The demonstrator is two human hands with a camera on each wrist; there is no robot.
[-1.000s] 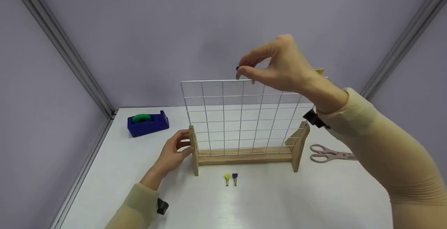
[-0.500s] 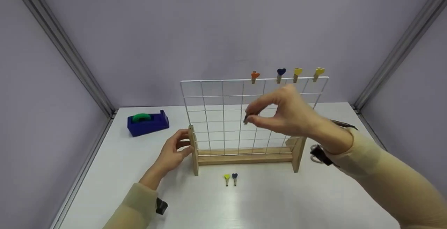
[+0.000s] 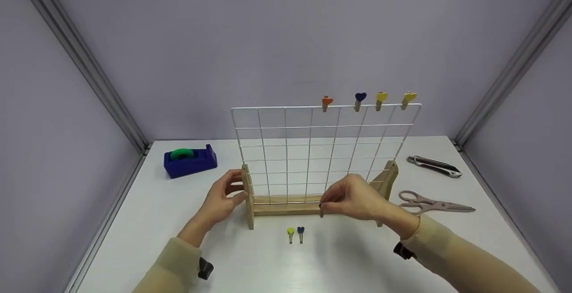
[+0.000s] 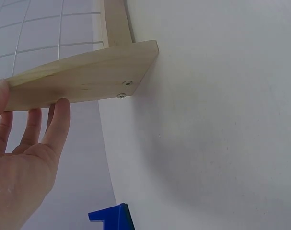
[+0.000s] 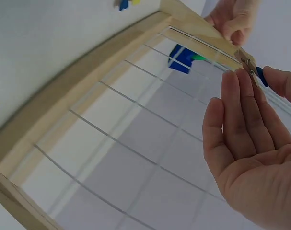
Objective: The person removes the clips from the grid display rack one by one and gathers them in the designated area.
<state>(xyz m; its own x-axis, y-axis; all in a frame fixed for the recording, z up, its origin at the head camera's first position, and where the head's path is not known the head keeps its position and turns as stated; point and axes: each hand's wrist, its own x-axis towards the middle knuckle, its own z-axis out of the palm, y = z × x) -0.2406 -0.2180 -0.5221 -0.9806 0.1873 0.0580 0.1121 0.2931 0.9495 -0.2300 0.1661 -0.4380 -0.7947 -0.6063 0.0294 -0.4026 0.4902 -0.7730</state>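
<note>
My right hand point(image 3: 359, 197) pinches a small wooden clothespin point(image 5: 247, 64) with a blue head between thumb and fingers. It is low in front of the grid stand's base bar. In the head view the fingers cover most of that clothespin. My left hand point(image 3: 219, 199) grips the left wooden upright point(image 4: 83, 79) of the stand, thumb on one edge and fingers on the other. The white wire grid point(image 3: 286, 145) rises from the stand. Along its top wire sit an orange heart clothespin point(image 3: 327, 101), a dark blue one point(image 3: 360, 98) and two yellow ones point(image 3: 380, 98).
A yellow-green clothespin point(image 3: 291, 231) and a dark blue one point(image 3: 300, 230) lie on the table before the stand. A blue tape dispenser point(image 3: 190, 162) stands at the left. Scissors point(image 3: 431, 205) and a utility knife point(image 3: 433, 166) lie to the right.
My right hand has come down from the grid's top wire to the base bar, still pinching the clothespin. My left hand has stayed on the upright.
</note>
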